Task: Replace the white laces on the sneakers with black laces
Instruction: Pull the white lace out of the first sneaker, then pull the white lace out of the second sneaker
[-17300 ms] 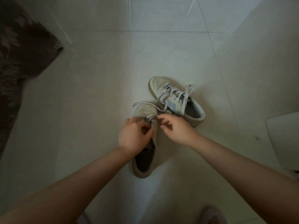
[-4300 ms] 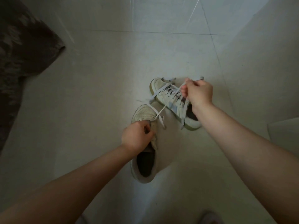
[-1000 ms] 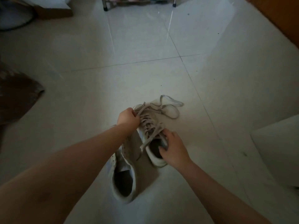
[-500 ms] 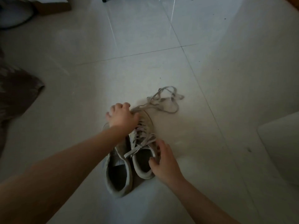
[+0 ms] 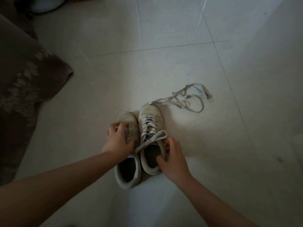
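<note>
while both sneakers are being steadied side by side on the tiled floor [image 5: 180, 33], toes pointing away from the wearer of the camera, the unlacing stage is judged to be half done.

item: left sneaker [image 5: 129, 154]. white lace gone, bare eyelets showing. it is being covered over the eyelet area by the left hand [image 5: 117, 141], fingers spread and curved over the upper; whether it is being gripped or only pressed cannot be told.

item: right sneaker [image 5: 151, 115]. it is being kept just beside the left one, the two touching along their inner sides. its white lace [image 5: 148, 126] is being carried through the eyelets, with loose ends crossing above the opening.

item: right hand [image 5: 172, 159]. the collar of the right sneaker is being held, thumb inside the opening, fingers curled round the outer side.

item: loose white lace [image 5: 188, 99]. it is being left in a tangle on the floor just beyond the toe of the right sneaker, one end touching it.

item: black laces. none are being shown in view.

item: dark patterned cloth [image 5: 24, 82], lying at the left edge.

next move, as judged: the loose ends on the right sneaker are being called for first, a pinch being needed on each crossing from the top eyelets toward the toe, the shoe being held down meanwhile by the other hand.
</note>
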The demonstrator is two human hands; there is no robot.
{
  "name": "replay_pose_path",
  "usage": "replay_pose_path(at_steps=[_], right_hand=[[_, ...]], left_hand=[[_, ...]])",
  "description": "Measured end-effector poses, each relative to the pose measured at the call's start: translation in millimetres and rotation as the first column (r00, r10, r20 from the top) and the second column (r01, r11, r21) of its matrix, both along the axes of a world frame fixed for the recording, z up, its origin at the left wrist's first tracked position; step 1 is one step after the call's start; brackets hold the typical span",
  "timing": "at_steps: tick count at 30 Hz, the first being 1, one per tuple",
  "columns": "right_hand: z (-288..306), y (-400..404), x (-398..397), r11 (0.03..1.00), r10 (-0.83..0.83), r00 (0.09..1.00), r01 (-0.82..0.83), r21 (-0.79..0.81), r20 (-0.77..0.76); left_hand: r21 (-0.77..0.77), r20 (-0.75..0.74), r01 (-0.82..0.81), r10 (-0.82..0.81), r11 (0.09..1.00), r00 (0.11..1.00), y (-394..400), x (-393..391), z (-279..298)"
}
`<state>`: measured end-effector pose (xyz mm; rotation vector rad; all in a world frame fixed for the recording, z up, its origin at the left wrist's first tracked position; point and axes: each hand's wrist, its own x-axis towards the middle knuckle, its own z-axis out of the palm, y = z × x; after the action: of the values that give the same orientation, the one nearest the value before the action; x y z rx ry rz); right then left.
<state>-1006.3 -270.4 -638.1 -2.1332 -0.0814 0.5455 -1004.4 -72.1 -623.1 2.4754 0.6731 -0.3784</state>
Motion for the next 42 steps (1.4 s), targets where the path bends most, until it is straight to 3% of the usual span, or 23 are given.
replay_pose_path(at_steps=[7,11,15,19,23,26,33,36,39,42], right_hand=[[3,22,-8,0.991,0.114,0.990,-0.106,0.087,-0.087],[2,25,0,0.988,0.137,0.987,-0.130,0.083,-0.088],[12,16,14,0.997,0.074,0.996,-0.076,0.026,0.044],[21,17,44,0.970,0.242,0.938,-0.236,-0.056,0.249],[22,29,47,0.932,0.363,0.889,-0.346,-0.111,0.278],[23,26,45,0.964,0.267,0.933,-0.260,-0.058,0.242],[37,12,29,0.984,0.098,0.995,-0.094,0.154,-0.023],[42,4,26,0.975,0.003,0.996,0.017,0.222,-0.091],[49,-2,26,0.866,-0.167,0.933,0.294,0.404,-0.319],[59,-10,32,0.723,-0.250,0.839,0.493,0.483,-0.482]], left_hand=[[0.050,0.058,0.144,-0.147,0.988,0.987,48,-1,-3],[0.046,0.120,0.143,-0.148,0.989,0.982,64,-3,-9],[0.058,0.266,0.083,-0.095,0.995,0.959,57,-21,-6],[0.233,0.435,0.182,-0.270,0.955,0.859,40,-46,7],[0.110,0.406,0.332,-0.347,0.937,0.845,26,-58,9],[0.036,0.392,0.331,-0.318,0.943,0.864,18,-57,10],[0.063,0.363,0.262,-0.267,0.963,0.893,2,-45,16],[-0.091,0.400,0.255,-0.199,0.963,0.895,-7,-40,13],[-0.195,0.395,0.282,-0.188,0.940,0.899,-13,-39,9],[-0.251,0.413,0.266,-0.146,0.931,0.899,-11,-37,10]])
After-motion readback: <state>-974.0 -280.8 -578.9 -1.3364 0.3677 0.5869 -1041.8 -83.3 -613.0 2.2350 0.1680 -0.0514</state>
